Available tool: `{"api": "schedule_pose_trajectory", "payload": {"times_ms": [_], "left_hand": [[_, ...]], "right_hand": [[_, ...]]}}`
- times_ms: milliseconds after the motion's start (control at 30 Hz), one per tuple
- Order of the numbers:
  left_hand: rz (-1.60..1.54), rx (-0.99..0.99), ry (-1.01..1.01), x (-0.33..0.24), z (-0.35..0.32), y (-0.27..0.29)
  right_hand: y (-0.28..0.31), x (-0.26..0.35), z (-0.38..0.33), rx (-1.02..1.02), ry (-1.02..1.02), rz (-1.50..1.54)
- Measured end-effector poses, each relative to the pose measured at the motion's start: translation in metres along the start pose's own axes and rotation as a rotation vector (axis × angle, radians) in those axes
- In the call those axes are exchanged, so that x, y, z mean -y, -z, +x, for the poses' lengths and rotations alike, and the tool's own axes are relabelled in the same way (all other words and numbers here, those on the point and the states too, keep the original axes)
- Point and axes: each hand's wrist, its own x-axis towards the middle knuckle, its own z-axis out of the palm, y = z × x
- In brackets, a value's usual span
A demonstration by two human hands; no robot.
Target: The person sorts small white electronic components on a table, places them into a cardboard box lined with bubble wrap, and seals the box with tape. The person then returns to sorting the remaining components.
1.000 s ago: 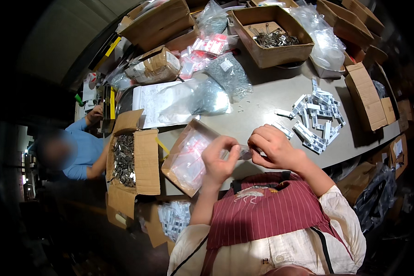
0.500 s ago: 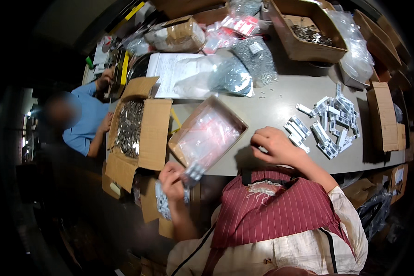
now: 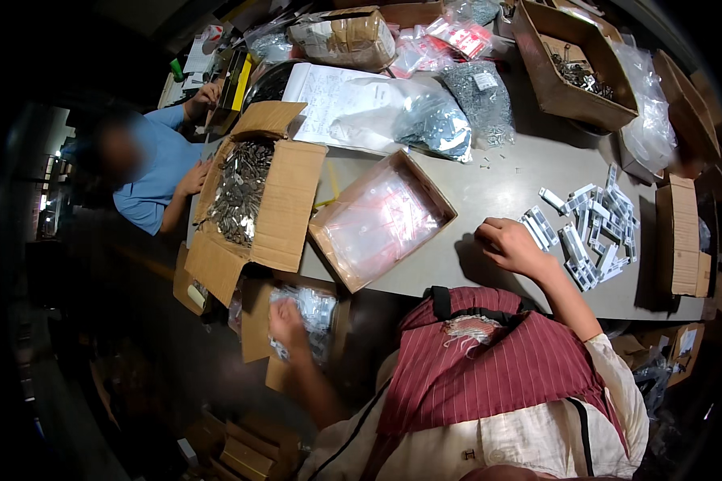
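My left hand (image 3: 287, 322) is down at an open carton (image 3: 256, 321) below the table edge, over clear bags of pale grey parts (image 3: 319, 311). Its fingers are blurred and partly hidden, so their grip does not show. My right hand (image 3: 512, 245) rests at the table's near side with its fingers curled under; what they hold, if anything, is hidden. Just right of it lies a loose pile of white and grey slotted parts (image 3: 583, 232). Between my hands stands a shallow cardboard box (image 3: 449, 215) with clear, red-marked plastic bags (image 3: 385, 210) inside.
A big open carton (image 3: 284, 210) of small metal pieces stands left. Behind are paper sheets (image 3: 321, 94), bags of small hardware (image 3: 433, 124) and a box of metal parts (image 3: 573, 108). A person in a blue shirt (image 3: 156, 168) sits at the far left. Cartons (image 3: 678, 232) line the right.
My left hand has moved down from beside the shallow box into the carton below; the small bag of grey parts it held no longer stands out. My right hand stays curled on the table.
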Motion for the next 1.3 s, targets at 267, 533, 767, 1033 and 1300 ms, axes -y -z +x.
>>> {"api": "schedule_pose_trajectory", "payload": {"times_ms": [267, 533, 767, 1033, 1300], "left_hand": [[0.278, 0.47, -0.834, -0.189, 0.021, -0.122], [0.081, 0.739, -0.478, -0.184, 0.055, -0.144], [-0.425, 0.803, -0.331, -0.227, 0.03, -0.126], [-0.602, 1.318, -0.041, -0.254, -0.007, -0.122], [-0.731, 1.215, 0.129, -0.259, -0.023, -0.133]], "right_hand": [[0.008, 0.016, 0.004, -0.006, 0.048, -0.027], [0.016, 0.002, -0.034, -0.129, -0.202, 0.162], [0.02, 0.026, -0.002, -0.283, -0.088, 0.389], [0.05, 0.073, 0.047, -0.221, 0.324, 0.175], [0.022, 0.046, 0.029, -0.354, -0.09, 0.426]]}}
